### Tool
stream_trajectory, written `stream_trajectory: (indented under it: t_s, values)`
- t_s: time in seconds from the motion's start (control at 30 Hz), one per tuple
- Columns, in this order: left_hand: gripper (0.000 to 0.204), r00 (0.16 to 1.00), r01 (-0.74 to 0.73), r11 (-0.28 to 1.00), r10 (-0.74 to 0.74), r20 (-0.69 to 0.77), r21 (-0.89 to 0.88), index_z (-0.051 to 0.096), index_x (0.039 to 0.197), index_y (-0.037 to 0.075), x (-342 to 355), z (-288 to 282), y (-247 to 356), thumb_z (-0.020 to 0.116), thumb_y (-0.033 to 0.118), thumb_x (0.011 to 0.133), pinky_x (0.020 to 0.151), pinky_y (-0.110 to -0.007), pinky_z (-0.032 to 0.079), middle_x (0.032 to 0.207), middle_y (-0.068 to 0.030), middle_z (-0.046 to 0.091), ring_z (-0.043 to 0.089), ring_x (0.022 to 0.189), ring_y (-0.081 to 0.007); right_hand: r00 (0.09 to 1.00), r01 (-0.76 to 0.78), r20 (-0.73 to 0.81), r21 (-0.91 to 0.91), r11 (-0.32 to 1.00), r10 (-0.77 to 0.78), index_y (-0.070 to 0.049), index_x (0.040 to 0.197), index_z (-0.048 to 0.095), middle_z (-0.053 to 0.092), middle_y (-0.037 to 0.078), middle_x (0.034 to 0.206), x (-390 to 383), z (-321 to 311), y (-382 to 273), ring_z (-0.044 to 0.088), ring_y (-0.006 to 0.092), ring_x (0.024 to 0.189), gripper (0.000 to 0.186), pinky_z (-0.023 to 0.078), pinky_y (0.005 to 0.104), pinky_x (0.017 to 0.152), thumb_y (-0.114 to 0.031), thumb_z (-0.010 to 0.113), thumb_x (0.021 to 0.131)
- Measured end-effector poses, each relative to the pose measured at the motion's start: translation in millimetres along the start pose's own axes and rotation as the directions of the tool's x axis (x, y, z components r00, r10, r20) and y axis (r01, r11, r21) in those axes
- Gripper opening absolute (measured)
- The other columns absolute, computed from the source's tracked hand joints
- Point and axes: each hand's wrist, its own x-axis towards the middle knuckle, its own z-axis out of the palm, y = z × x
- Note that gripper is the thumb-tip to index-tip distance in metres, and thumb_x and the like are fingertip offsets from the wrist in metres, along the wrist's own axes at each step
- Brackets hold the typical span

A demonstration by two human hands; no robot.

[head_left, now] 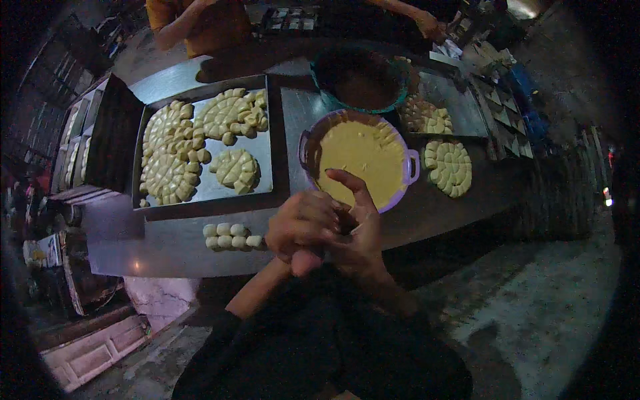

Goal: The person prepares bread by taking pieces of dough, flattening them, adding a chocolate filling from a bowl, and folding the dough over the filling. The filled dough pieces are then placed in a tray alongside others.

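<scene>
In front of my body my two hands meet, just short of a lilac basin with side handles. It holds a smooth yellow batter or dough. The fingers of my left hand curl closed over the palm side of my right hand. My right hand points one digit up and outward, toward the batter; its other fingers are mostly hidden. Whatever lies between the palms, if anything, does not show. Left of my hands, small pale dough balls sit in two rows on the metal table.
A large metal tray at left bears round clusters of dough pieces. Beyond the basin stands a dark teal tub. Another dough round lies at right, near a second tray. Two people are across the table.
</scene>
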Motion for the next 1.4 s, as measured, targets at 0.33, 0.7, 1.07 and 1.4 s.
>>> stream_trajectory:
  t_s: [0.33,0.7,1.07,1.4]
  values:
    - [0.092,0.695,0.677,0.736,-0.634,-0.339,0.014,0.023,0.148,0.006,-17.0,-54.8,-71.7,0.08,0.031,0.08,0.104,-0.034,0.041,0.141,-0.0122,0.038,0.048,0.123,-0.0228,0.992,-0.107,0.057,-0.146,0.984,0.117,-0.001,0.134,0.048,0.064,0.01,0.116,142.0,-19.0,10.2,0.062,0.0184,0.105,0.054,0.048,0.0346,0.094,-0.007,0.07,0.085]
    - [0.03,0.242,0.929,0.348,-0.833,-0.498,-0.13,0.052,0.125,0.004,-25.9,-133.1,-86.0,0.058,0.011,0.096,0.086,-0.025,0.044,0.097,-0.0018,0.054,0.053,0.091,-0.0105,0.939,-0.076,-0.099,-0.994,-0.081,0.329,-0.008,0.132,0.056,0.066,0.017,0.111,324.8,-181.7,62.9,0.062,0.0233,0.107,0.056,0.045,0.0356,0.094,-0.05,0.034,0.103]
    - [0.029,0.223,0.848,0.356,-0.912,-0.345,-0.393,0.053,0.123,0.002,4.3,-125.9,-80.7,0.056,0.018,0.099,0.089,-0.027,0.045,0.106,-0.0037,0.057,0.054,0.099,-0.0103,0.907,-0.395,-0.07,-0.483,0.782,0.415,-0.001,0.133,0.052,0.065,0.009,0.108,242.8,-69.3,21.3,0.061,0.0123,0.1,0.039,0.048,0.0253,0.084,-0.023,0.051,0.1]
    - [0.045,0.028,0.53,0.15,-0.987,-0.16,-0.835,0.057,0.121,0.002,35.1,-72.7,-3.0,0.051,0.041,0.1,0.103,-0.037,0.041,0.121,-0.0084,0.061,0.057,0.114,-0.0184,0.954,-0.1,0.209,-0.455,0.885,0.216,0.003,0.125,0.054,0.062,0.011,0.117,123.3,-28.8,-2.2,0.061,0.0177,0.108,0.035,0.051,0.0343,0.095,-0.003,0.064,0.091]
